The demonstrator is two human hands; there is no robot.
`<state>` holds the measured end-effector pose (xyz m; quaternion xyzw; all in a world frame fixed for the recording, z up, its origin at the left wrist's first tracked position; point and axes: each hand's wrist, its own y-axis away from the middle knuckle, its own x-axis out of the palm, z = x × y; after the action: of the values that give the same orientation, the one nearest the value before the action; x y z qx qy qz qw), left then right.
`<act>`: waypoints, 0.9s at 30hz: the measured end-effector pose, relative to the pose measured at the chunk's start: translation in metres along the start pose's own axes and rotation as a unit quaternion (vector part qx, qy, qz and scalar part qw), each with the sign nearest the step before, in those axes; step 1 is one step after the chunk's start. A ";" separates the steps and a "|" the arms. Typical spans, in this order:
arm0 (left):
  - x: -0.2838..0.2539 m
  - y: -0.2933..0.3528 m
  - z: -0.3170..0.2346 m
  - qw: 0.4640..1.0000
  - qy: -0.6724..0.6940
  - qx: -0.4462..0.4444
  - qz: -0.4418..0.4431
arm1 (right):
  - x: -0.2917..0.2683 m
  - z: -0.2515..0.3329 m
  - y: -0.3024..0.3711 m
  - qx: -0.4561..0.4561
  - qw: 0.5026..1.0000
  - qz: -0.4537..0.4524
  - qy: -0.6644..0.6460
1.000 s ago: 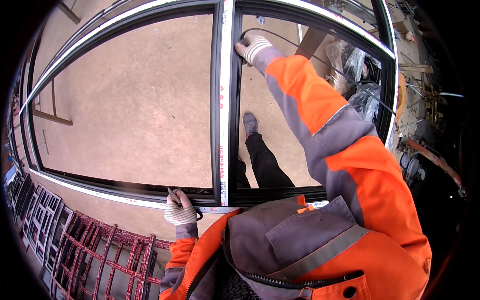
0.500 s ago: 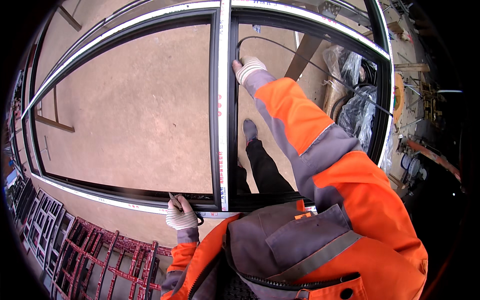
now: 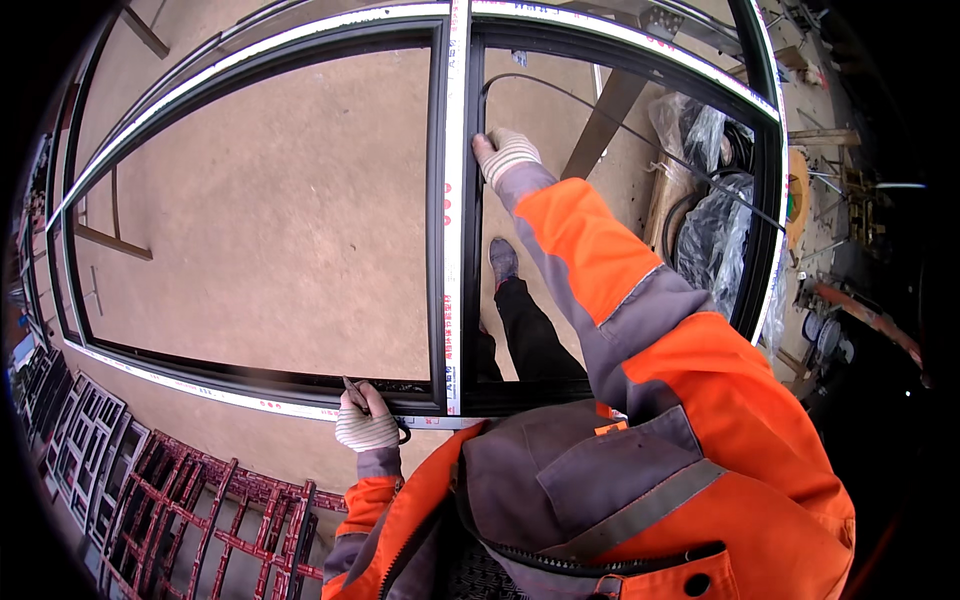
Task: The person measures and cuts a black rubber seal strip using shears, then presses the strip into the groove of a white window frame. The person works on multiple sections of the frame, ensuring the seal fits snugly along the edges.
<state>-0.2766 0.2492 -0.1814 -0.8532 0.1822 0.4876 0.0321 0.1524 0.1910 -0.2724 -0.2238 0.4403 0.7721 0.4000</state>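
Note:
A large window frame [image 3: 453,250], black with white printed film along its bars, lies in front of me. My right hand [image 3: 506,156], in a striped fingerless glove, is closed with its fingertips against the right side of the middle bar. They press on a thin black rubber strip [image 3: 610,115], which rises beyond the hand and arcs loose across the right opening to the far right edge. My left hand [image 3: 368,420], gloved likewise, rests at the near rail. It is closed around scissors [image 3: 350,388]; a pointed tip and a black handle loop show, the rest is hidden.
Clear plastic wrapping with dark coils [image 3: 715,235] lies beneath the right opening. A brown support beam [image 3: 605,125] passes under the frame. Red-patterned frames [image 3: 215,520] and grey lattice panels [image 3: 90,430] lie at the near left. My foot [image 3: 503,260] shows through the right opening.
My right hand has slid a little nearer along the middle bar, still at the strip. The left hand keeps the scissors at the near rail. The whole view has shifted slightly.

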 end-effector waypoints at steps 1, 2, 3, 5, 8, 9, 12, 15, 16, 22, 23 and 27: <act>0.001 0.001 0.003 1.000 -0.007 -0.001 0.000 | 0.002 -0.004 0.001 0.011 0.999 0.031 -0.014; 0.002 0.001 0.007 1.000 -0.014 -0.002 0.000 | 0.004 -0.009 0.001 0.022 0.997 0.063 -0.029; 0.002 0.000 0.009 1.000 -0.021 -0.003 0.001 | 0.007 -0.013 0.002 0.034 0.994 0.094 -0.043; -0.002 -0.001 0.002 0.999 -0.038 -0.011 0.019 | 0.010 -0.009 0.013 0.021 0.998 0.057 0.012; -0.004 0.001 -0.002 0.999 -0.028 -0.019 0.018 | 0.008 0.004 0.024 0.007 0.998 -0.007 0.066; -0.003 0.003 -0.002 1.000 -0.019 -0.022 0.013 | 0.008 0.002 0.023 0.013 0.999 0.008 0.041; 0.000 0.000 0.003 1.000 -0.014 -0.004 0.002 | 0.014 -0.012 0.018 0.023 0.999 0.038 -0.017; -0.001 -0.001 0.002 1.000 -0.014 -0.004 0.014 | 0.026 -0.026 0.017 0.030 0.998 0.051 -0.025; -0.002 0.000 0.001 1.000 -0.016 -0.008 0.020 | 0.025 -0.022 0.021 0.012 0.999 0.033 0.009; -0.003 0.001 -0.002 0.999 -0.035 -0.016 0.026 | 0.030 -0.030 0.023 0.011 0.998 0.055 -0.026; -0.004 0.000 -0.003 0.999 -0.028 -0.013 0.026 | 0.033 -0.034 0.024 0.000 0.998 0.059 -0.011; -0.004 0.000 0.003 0.997 -0.044 -0.040 0.044 | 0.033 -0.027 0.038 -0.084 0.991 -0.023 0.105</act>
<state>-0.2812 0.2509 -0.1791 -0.8225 0.1981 0.5329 -0.0153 0.1024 0.1710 -0.2903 -0.3468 0.4081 0.7692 0.3487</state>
